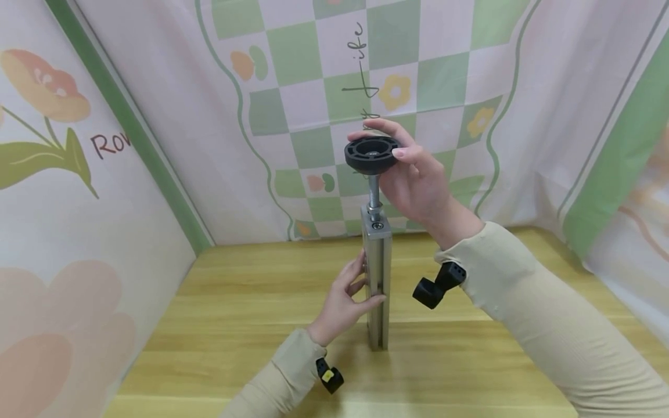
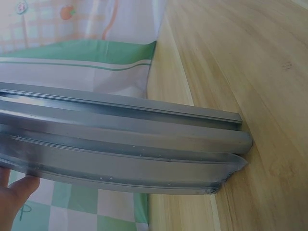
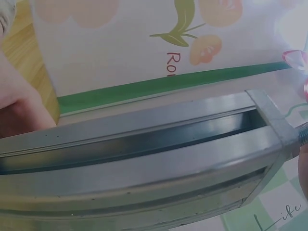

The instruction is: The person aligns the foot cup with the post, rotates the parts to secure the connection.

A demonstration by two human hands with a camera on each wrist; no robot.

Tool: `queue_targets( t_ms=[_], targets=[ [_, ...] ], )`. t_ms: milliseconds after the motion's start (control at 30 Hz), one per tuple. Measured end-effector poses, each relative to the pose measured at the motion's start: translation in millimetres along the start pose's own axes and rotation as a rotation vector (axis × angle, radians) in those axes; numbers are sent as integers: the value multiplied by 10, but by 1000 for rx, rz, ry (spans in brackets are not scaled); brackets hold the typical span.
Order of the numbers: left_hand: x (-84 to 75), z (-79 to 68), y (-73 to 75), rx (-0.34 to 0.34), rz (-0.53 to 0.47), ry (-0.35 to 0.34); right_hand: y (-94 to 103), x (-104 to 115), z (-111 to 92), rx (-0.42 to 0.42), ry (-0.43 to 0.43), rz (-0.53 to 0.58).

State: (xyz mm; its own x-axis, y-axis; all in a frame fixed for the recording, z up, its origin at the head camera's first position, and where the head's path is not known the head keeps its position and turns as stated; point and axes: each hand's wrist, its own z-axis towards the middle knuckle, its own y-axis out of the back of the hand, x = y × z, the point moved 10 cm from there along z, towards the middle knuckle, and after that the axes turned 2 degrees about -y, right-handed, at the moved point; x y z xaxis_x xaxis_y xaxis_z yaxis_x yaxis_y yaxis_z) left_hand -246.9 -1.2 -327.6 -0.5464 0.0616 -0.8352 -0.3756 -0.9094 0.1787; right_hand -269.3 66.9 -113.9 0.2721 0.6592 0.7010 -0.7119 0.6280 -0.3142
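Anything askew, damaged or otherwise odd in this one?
Nothing looks spilled or clearly damaged. One mild oddity: the black foot tops the upright metal profile, broad face up, though such feet usually point down. The right hand holds its rim; the left hand grips the profile.

One grey, slotted, bar-shaped metal profile (image 1: 377, 261); one silver-coloured threaded metal rod (image 1: 374, 188); one black, round foot (image 1: 372, 166); one bare left hand (image 1: 338, 307); one bare right hand (image 1: 415, 183); two beige fabric sleeves (image 1: 522, 290); two black wrist-worn cameras (image 1: 430, 294); one wood-grained table (image 1: 235, 302).
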Motion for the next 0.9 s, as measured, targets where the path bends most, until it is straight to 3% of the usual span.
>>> queue_targets(
  t_ms=[500,700,900],
  targets=[
    [3,2,7,-2,10,-21,30,131,-25,-67,96,-185],
    [10,-2,10,-2,12,-21,67,164,-42,-131,89,-314],
    [-1,-8,10,1,12,-19,57,172,-42,-147,88,-369]
  ],
)
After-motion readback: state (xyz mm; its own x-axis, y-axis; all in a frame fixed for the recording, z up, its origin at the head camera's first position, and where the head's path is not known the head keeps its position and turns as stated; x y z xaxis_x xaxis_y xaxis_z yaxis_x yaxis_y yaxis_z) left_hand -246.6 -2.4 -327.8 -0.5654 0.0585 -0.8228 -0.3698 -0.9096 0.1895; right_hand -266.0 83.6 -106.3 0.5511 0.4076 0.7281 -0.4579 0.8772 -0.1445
